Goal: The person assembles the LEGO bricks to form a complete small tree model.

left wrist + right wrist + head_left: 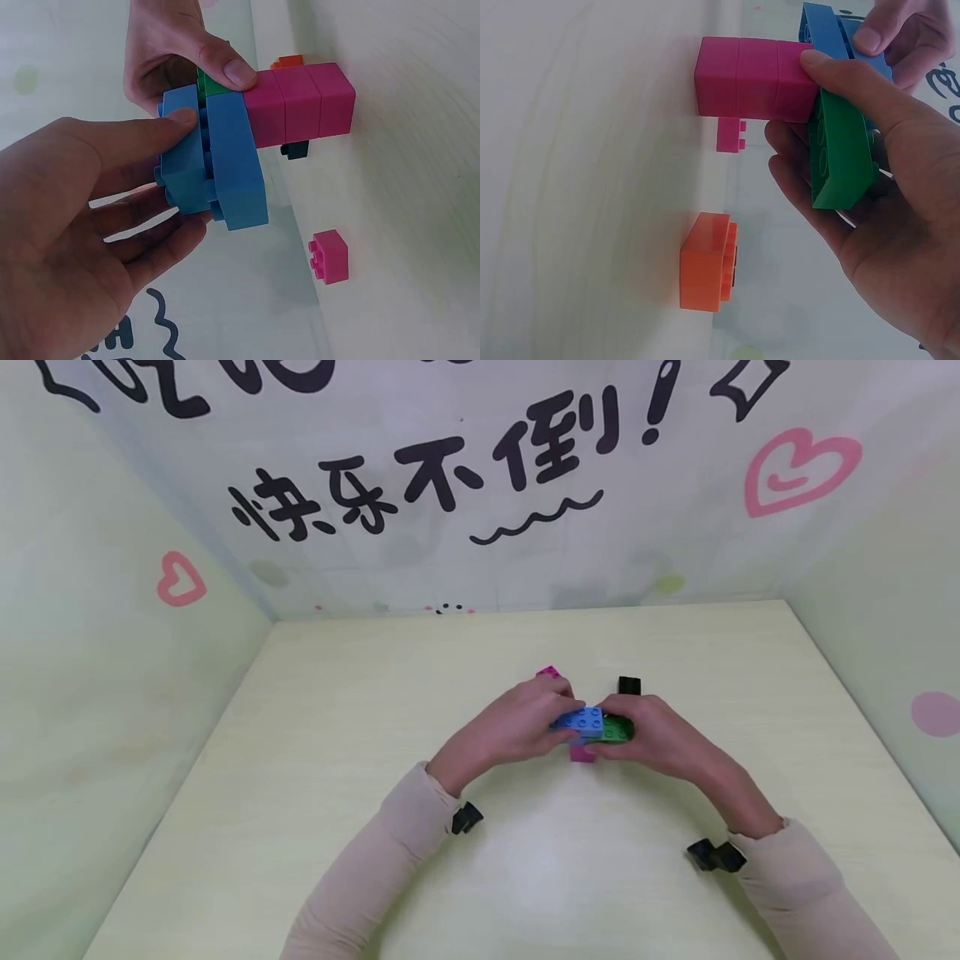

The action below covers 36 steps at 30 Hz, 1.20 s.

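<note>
My left hand pinches a blue building brick between thumb and fingers. Beside it in the left wrist view is a second blue brick, with studs showing in the slanted gap between the two. A green brick adjoins the blue ones, held in the fingers of my right hand. Its thumb presses on a column of three pink bricks that extends down from the blue and green layer. The joint under the right thumb is hidden.
A loose pink brick stands on the pale table beyond the left hand. Past the right hand are an orange brick and a black brick. A printed wall panel borders the table's back.
</note>
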Available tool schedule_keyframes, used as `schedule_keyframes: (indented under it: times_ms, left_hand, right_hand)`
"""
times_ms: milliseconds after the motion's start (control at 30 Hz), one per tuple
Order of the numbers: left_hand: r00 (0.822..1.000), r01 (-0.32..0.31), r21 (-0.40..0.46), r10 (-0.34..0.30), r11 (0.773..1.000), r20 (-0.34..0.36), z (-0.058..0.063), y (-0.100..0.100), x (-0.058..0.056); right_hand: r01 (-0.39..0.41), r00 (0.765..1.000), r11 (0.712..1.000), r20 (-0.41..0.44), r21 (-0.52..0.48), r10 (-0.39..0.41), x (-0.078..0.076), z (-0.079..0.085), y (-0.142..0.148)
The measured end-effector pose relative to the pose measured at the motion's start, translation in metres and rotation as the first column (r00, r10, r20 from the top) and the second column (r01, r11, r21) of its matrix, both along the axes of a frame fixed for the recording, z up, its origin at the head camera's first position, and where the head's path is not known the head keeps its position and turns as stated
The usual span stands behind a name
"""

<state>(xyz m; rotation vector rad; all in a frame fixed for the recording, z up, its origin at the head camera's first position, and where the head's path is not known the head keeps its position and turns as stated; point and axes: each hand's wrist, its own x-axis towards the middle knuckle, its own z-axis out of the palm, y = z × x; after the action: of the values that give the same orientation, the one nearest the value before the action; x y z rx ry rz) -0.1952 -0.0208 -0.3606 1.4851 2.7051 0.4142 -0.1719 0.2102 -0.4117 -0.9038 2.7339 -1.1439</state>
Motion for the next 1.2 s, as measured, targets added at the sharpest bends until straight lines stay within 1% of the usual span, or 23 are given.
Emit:
schedule_keyframes:
  times_ms: [167, 300, 433, 600, 733, 833, 867, 900, 1000, 1100, 1200]
  left_hand:
    - [0.999, -0.015, -0.062, 0.012, 0.998, -0.037, 0.003, 0.007, 0.000]
    - [0.999, 0.001, -0.081, -0.005, 0.997, -0.050, 0.003, 0.011, 0.000]
    - [0.998, 0.017, -0.088, -0.022, 0.996, -0.059, 0.000, 0.009, 0.000]
    - [0.998, 0.002, -0.075, -0.006, 0.997, -0.060, -0.003, 0.004, 0.004]
    - [0.995, -0.013, -0.071, 0.007, 0.997, -0.095, -0.004, 0.003, 0.006]
    - [0.994, -0.022, -0.068, 0.014, 0.997, -0.113, -0.004, 0.004, 0.006]
    - [0.994, -0.024, -0.055, 0.018, 0.998, -0.106, -0.005, 0.004, 0.005]
    - [0.996, -0.031, -0.035, 0.027, 0.999, -0.085, -0.006, 0.003, 0.005]
    - [0.998, -0.068, 0.048, 0.068, 0.997, 0.005, -0.011, 0.001, 0.006]
    - [0.989, -0.123, 0.140, 0.109, 0.982, 0.102, -0.018, 0.000, 0.006]
    - [0.980, -0.159, 0.188, 0.133, 0.969, 0.146, -0.024, 0.000, 0.006]
  right_hand:
    - [0.009, 1.000, 1.000, 0.003, -0.005, -0.009, 0.001, -0.002, 0.003]
    - [0.027, 1.000, 1.000, 0.006, -0.009, -0.027, 0.002, -0.003, 0.005]
    - [0.035, 0.999, 0.999, 0.023, 0.000, -0.035, 0.002, -0.007, 0.004]
    - [0.019, 0.999, 1.000, 0.025, 0.007, -0.019, 0.001, -0.007, 0.002]
    - [-0.006, 1.000, 1.000, 0.012, 0.007, 0.006, -0.001, -0.004, 0.002]
    - [-0.009, 1.000, 1.000, 0.010, 0.008, 0.009, -0.002, -0.002, 0.002]
    - [-0.006, 1.000, 1.000, 0.011, 0.009, 0.006, -0.003, -0.002, 0.003]
    - [-0.003, 1.000, 1.000, 0.016, 0.009, 0.003, -0.003, -0.002, 0.003]
    - [-0.005, 1.000, 1.000, 0.030, 0.012, 0.005, -0.003, -0.002, 0.002]
    - [-0.008, 0.999, 1.000, 0.041, 0.019, 0.007, -0.003, -0.001, 0.002]
    - [-0.001, 0.999, 1.000, 0.039, 0.029, 0.000, -0.003, 0.000, 0.003]
